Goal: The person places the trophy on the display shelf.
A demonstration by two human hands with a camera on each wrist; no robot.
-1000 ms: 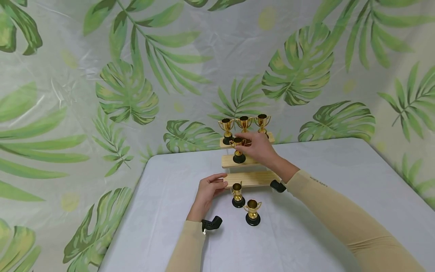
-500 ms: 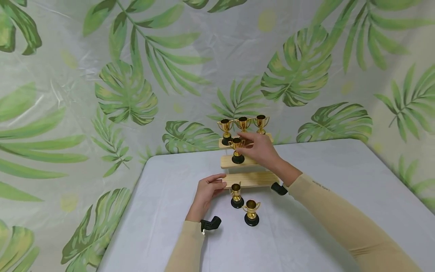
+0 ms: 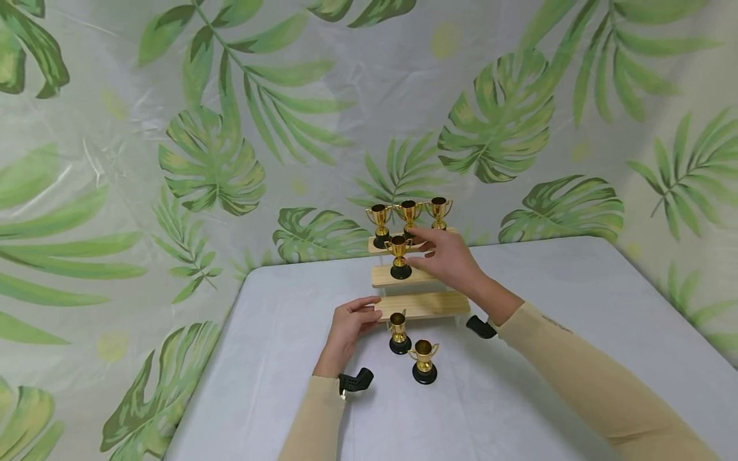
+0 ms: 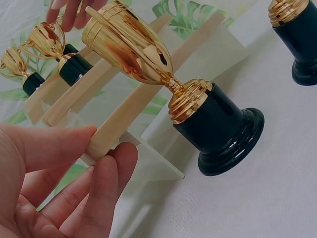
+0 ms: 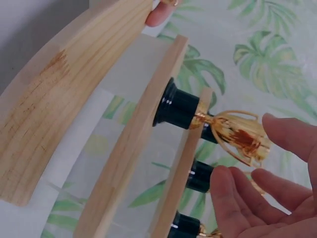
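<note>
L hand [image 3: 346,326]: thumb + fingers pinching L end of btm plank [image 3: 426,305] of a 3-tier stand. R hand [image 3: 452,259]: thumb and fingers spread apart at R side of mid trophy [image 3: 399,256]; contact w/ cup can't tell. Mid trophy upright, blk base on L part of mid plank [image 3: 380,276].

Top plank [image 3: 372,246] carries 3 upright trophies in a row: L one [image 3: 379,224], ctr one [image 3: 409,214], R one [image 3: 439,212]; R hand partly in front of ctr/R area.

Stand sits toward counter [image 3: 565,275] back edge, between back-L and back-R corners, nearer back-L. 2 more trophies upright on counter, farther from back edge than btm plank: near one [image 3: 398,336] just in front of plank's L half, far one [image 3: 424,363] next to it, a bit R and farther fwd.

All cups mouth up, gold w/ 2 handles where visible; insides dark, contents can't tell. Frosted support panel [image 4: 158,161] under btm plank in L wrist view.
</note>
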